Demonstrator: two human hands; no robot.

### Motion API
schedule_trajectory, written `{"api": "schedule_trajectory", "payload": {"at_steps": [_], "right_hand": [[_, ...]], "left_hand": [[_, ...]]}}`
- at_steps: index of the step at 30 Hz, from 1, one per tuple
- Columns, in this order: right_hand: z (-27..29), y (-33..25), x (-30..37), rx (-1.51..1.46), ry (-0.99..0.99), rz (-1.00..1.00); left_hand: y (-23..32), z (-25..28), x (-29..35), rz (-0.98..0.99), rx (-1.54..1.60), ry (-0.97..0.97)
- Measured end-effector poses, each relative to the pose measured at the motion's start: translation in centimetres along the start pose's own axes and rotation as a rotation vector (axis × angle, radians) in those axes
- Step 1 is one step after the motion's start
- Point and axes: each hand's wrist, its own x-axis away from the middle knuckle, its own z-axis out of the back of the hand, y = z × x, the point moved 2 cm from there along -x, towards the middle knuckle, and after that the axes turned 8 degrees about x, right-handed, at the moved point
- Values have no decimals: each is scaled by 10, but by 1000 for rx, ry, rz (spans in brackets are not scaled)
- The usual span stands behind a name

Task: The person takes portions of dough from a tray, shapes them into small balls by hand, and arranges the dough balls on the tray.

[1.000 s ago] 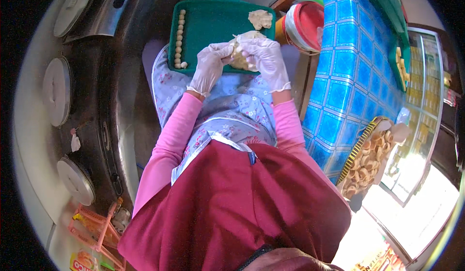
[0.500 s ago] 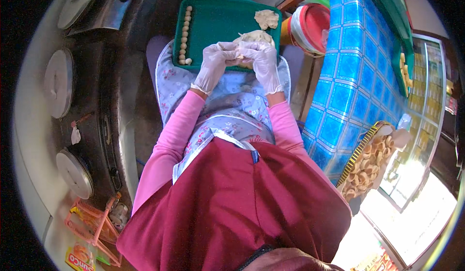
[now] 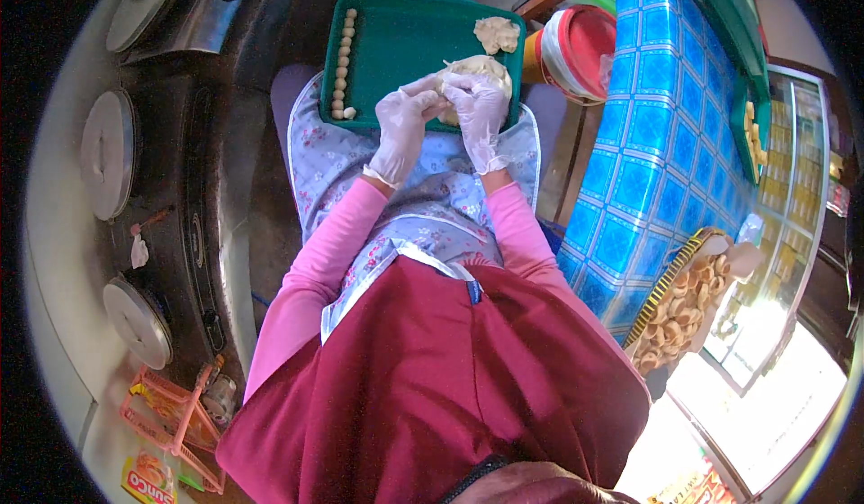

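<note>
Both my hands wear thin whitish gloves and meet over the near right part of a green tray [image 3: 405, 40] on my lap. My left hand [image 3: 400, 130] is closed, its thumb and fingertips pinched together at a small piece of dough, mostly hidden by the fingers. Against it, my right hand [image 3: 481, 117] is closed too, fingertips bent onto the same small piece. Just beyond and partly under my right hand lies a large pale dough lump [image 3: 486, 69]. A flatter dough piece [image 3: 497, 34] rests in the far right corner. Several small dough balls [image 3: 341, 72] form a row along the left side.
Right of the tray stands a tub with a red lid [image 3: 589, 49]. A table with a blue checked cloth [image 3: 643, 144] runs along my right, with a basket of pale, curved pieces [image 3: 688, 310] beside it. Round lids [image 3: 110, 155] and an orange plastic basket [image 3: 171, 409] are at left.
My right hand has turned and shifted slightly left, its fingers now bent over beside the left fingertips. My left hand has moved a little lower and right. The row of balls looks unchanged.
</note>
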Motion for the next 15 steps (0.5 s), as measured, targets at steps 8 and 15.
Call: {"api": "schedule_trajectory", "payload": {"at_steps": [8,15], "right_hand": [[3,-2,-7,-7,-230,-80],[-19,3,1,-118,-326,-123]], "left_hand": [[28,6,11,-78,-319,35],[32,28,3,51,-313,31]]}}
